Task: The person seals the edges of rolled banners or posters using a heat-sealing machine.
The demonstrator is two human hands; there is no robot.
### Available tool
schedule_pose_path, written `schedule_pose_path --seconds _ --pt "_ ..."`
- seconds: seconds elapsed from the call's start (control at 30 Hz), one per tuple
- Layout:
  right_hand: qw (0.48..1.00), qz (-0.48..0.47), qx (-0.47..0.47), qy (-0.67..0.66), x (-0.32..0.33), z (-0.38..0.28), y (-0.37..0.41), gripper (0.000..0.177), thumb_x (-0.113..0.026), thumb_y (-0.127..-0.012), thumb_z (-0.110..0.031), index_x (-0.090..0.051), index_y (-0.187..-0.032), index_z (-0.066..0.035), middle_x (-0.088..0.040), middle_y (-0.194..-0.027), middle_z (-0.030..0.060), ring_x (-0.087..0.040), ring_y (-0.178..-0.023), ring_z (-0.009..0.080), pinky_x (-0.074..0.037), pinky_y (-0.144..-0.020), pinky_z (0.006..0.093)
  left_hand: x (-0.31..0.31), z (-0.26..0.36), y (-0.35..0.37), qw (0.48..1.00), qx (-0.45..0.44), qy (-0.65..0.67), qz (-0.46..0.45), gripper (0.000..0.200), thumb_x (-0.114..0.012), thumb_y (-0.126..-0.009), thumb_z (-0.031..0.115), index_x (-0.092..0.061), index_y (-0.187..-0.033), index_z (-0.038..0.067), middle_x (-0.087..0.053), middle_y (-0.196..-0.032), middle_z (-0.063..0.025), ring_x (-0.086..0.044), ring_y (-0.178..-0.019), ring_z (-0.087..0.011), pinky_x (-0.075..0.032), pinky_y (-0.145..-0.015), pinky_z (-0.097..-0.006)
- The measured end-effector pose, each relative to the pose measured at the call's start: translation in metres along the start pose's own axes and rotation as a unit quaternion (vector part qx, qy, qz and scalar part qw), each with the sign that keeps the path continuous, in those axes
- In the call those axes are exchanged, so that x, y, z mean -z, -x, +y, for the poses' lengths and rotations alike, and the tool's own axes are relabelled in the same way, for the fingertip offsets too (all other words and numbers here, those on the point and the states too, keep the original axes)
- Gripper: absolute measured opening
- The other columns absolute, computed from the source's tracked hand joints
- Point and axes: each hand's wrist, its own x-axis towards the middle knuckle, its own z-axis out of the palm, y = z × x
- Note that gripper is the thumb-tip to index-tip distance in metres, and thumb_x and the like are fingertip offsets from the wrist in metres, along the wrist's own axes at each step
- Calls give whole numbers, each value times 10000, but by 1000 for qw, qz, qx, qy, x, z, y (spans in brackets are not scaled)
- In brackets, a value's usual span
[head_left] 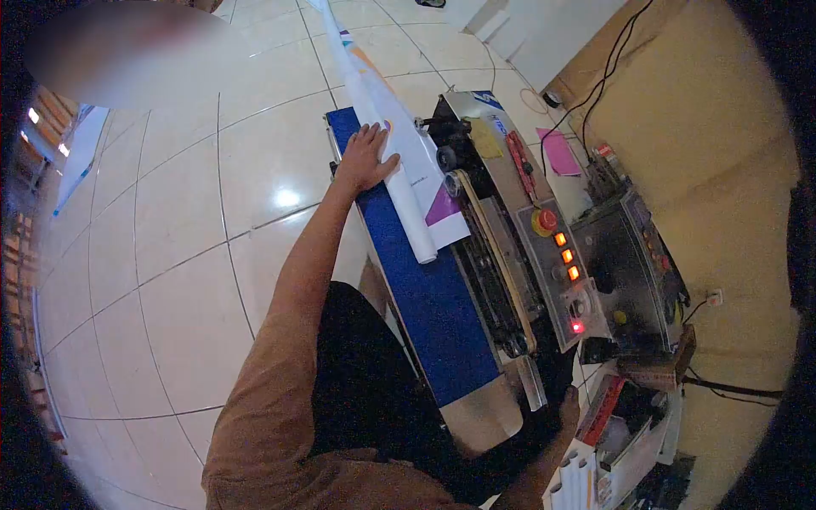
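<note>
Left hand (365, 160) is resting, fingers splayed, on the rolled sheet (412, 223) | best smoothing it flat, square to the belt (499, 255) right of them | right hand (570, 411) — can't tell its grip

From the wearer's head, the one camera peers forward and steeply down, fairly close above the band sealer (501, 263) and tiled floor (178, 187).

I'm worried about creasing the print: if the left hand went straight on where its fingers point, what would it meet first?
Most likely more of the printed sheet, just ahead of the left hand; tiled floor shows beyond, though depth is hard to judge.
</note>
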Motion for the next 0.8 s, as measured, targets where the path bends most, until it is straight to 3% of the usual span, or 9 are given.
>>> schedule_pose_path --seconds 0.3,0.4,0.47,0.5,0.6,0.63,0.7,0.73,0.8 --pt "999 5 40 7 -2 8 -6 484 -332 -980 -476 -471 -1299 -141 -609 -1153 232 -562 -1073 463 -454 -854 545 -3 -19 -20 999 19 -16 -36 719 -566 -857 488 -393 -1431 91 -372 -1464 -215 -321 -1370 -385 -234 -1137 -463" --pt "998 18 57 4 -4 14 -9 481 -334 -980 -473 -472 -1297 -139 -610 -1152 232 -566 -1067 463 -457 -849 547 -4 -27 -25 1000 24 11 -8 624 -605 -839 464 -509 -1363 140 -373 -1466 -208 -325 -1371 -379 -243 -1134 -464" --pt "997 29 67 0 -6 18 -11 479 -335 -980 -471 -472 -1296 -138 -610 -1151 231 -568 -1063 463 -459 -846 548 -4 -33 -24 998 -32 16 51 401 -602 -849 401 -673 -1171 173 -472 -1376 -212 -422 -1292 -381 -332 -1083 -451" --pt "997 33 72 -2 -7 21 -11 478 -335 -980 -470 -472 -1296 -138 -610 -1151 231 -570 -1061 463 -460 -844 548 -5 -34 -25 998 -34 17 55 401 -602 -849 401 -673 -1171 173 -472 -1376 -212 -422 -1292 -381 -332 -1083 -451" --pt "992 61 110 23 -17 32 -14 464 -337 -979 -468 -488 -1268 -138 -612 -1143 233 -580 -1036 465 -467 -832 550 0 -28 -24 993 -64 44 93 208 -617 -845 288 -752 -938 159 -623 -1093 -191 -569 -1058 -367 -471 -924 -401" --pt "985 84 138 54 -20 36 -18 452 -339 -977 -466 -505 -1240 -138 -613 -1135 234 -589 -1013 468 -473 -822 552 4 -21 -25 992 -68 40 97 208 -617 -845 288 -752 -938 159 -622 -1093 -191 -569 -1058 -367 -471 -924 -401" --pt "988 78 121 59 -22 31 -19 477 -327 -974 -487 -521 -1240 -142 -611 -1152 225 -570 -1063 453 -456 -867 529 12 -3 -28 994 99 34 -39 308 -619 -841 349 -726 -1002 110 -595 -1141 -193 -542 -1084 -380 -468 -907 -474" --pt "990 66 100 70 -21 29 -18 502 -315 -970 -507 -537 -1240 -146 -609 -1169 216 -552 -1113 439 -440 -912 507 14 12 -26 994 95 32 -31 308 -619 -841 349 -726 -1002 110 -595 -1141 -193 -542 -1084 -380 -468 -907 -474" --pt "997 62 48 28 -11 5 -2 513 -322 -961 -524 -534 -1243 -152 -612 -1166 219 -550 -1108 447 -440 -910 517 18 49 -7 983 165 -67 -50 531 -632 -809 452 -647 -1166 59 -510 -1307 -210 -473 -1197 -408 -419 -954 -549"
